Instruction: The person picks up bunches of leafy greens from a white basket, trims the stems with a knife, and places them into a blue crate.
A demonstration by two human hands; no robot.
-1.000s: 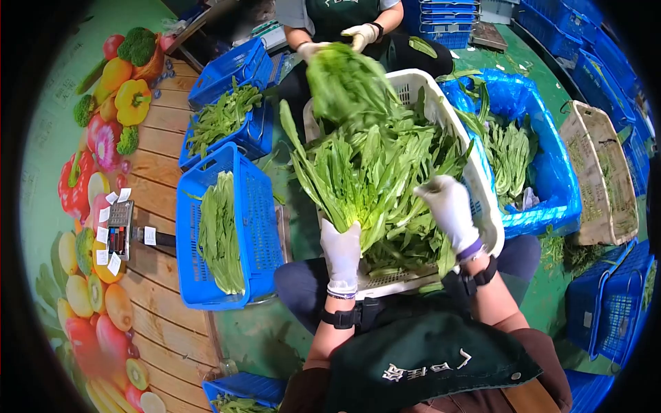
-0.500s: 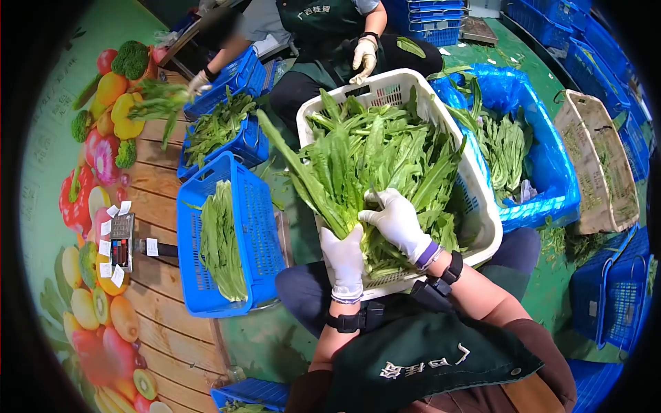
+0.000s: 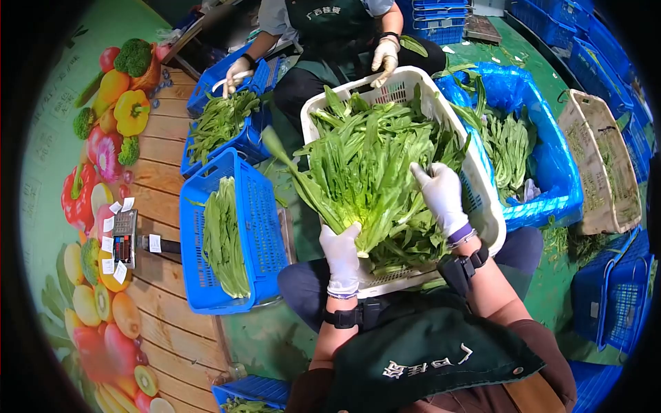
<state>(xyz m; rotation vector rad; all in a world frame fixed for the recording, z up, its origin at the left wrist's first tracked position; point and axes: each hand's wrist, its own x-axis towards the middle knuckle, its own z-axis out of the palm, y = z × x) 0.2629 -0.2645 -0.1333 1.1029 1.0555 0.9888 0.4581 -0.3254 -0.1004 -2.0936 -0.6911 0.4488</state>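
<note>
My left hand (image 3: 341,256), in a white glove, is closed around the base of a bunch of long-leaf lettuce (image 3: 358,206), whose leaves fan out up and to the left. The bunch is over a white plastic basket (image 3: 492,224) heaped with more of the same greens, in front of my lap. My right hand (image 3: 443,198), gloved too, is at the basket's right side, just above the loose leaves. Its thumb and fingers are apart, and I see nothing between them.
Left of the basket is a blue crate (image 3: 268,227) with stacked lettuce. On the right stand a blue-lined crate (image 3: 568,186) of greens and a dirty beige crate (image 3: 589,217). Opposite sits a co-worker (image 3: 330,41) in gloves. A scale display (image 3: 124,237) is at the left.
My right hand has come away from the bunch's base and moved up and right; the left keeps its grip. The co-worker's hand no longer holds the greens over the left-hand crates.
</note>
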